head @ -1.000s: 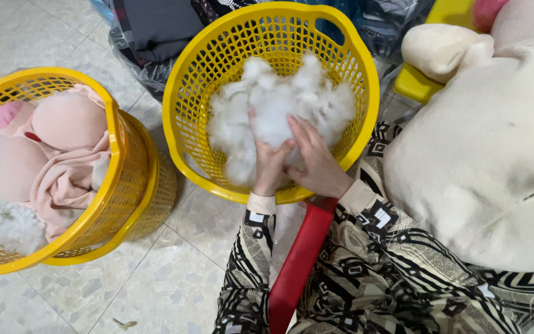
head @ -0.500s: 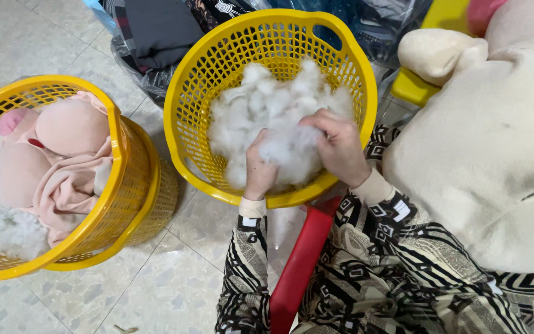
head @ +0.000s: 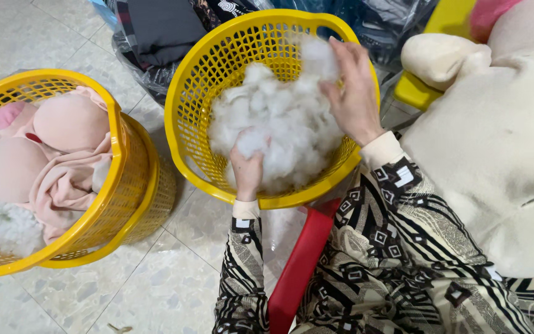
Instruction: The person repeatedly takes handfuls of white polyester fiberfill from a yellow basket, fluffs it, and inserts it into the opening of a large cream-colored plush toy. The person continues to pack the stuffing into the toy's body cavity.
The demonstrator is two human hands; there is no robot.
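In the head view, a round yellow plastic basket [head: 193, 93] sits at the upper centre of the frame, and a heap of white fluffy stuffing [head: 279, 117] fills it. The left hand [head: 247, 170] is at the lower edge of the heap, near the basket's front rim, with its fingers curled into the fibre and gripping a clump. The right hand [head: 355, 93] is higher, at the upper right of the heap, with its fingers spread and bent into the stuffing and a tuft pinched at the fingertips. Both sleeves carry a black and cream geometric pattern.

At the left of the frame stands a second yellow basket [head: 125, 185], nested in another of the same kind. It holds pale pink plush pieces [head: 63, 124] and some more white fluff at its lower left. A large cream plush toy [head: 495, 154] fills the right side, resting against the person's right arm. A red plastic seat [head: 298, 266] shows at the lower centre, between the sleeves. Dark bags of cloth [head: 156, 31] lie behind the baskets at the top, and the floor is pale speckled tile [head: 156, 284].
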